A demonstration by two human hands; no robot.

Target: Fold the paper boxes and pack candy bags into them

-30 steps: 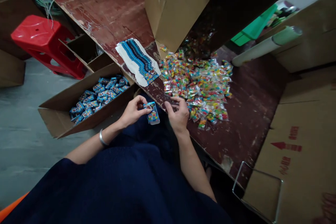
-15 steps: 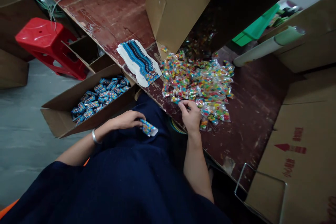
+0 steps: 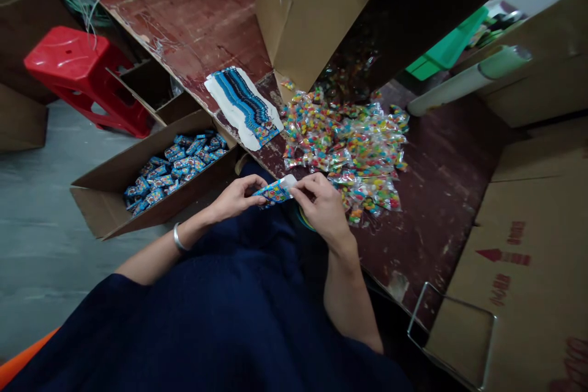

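**packer_q:** While both hands are on it, what's the trick at this bit? The left hand (image 3: 236, 197) is pinched around the small blue box (image 3: 274, 191), holding it above the lap right at the edge of the table (image 3: 432, 196). The right hand (image 3: 324, 205) has its fingertips closed at the box's open white-flapped end, and I'd guess there's a candy packet between them, but I can't actually see one.

**boxline_vet:** Looks to me like the filling step. Grip the box by its narrow sides so the mouth doesn't get squashed flat, and tilt the open end a bit toward the right hand. Feed whatever's going in by a corner first, not flat, then tuck the flap with the thumb. Don't squeeze hard; thin card like that probably creases easily.

**packer_q:** Layout OK? The pile of candy packets (image 3: 351, 147) sits on the table just beyond the right hand, the stack of flat box blanks (image 3: 243, 107) is near the left of it, and the carton of filled boxes (image 3: 177, 165) is down by the left hand.

**boxline_vet:** Seems fine, everything's near. I'd keep the work over the lap so a dropped packet lands on the cloth.
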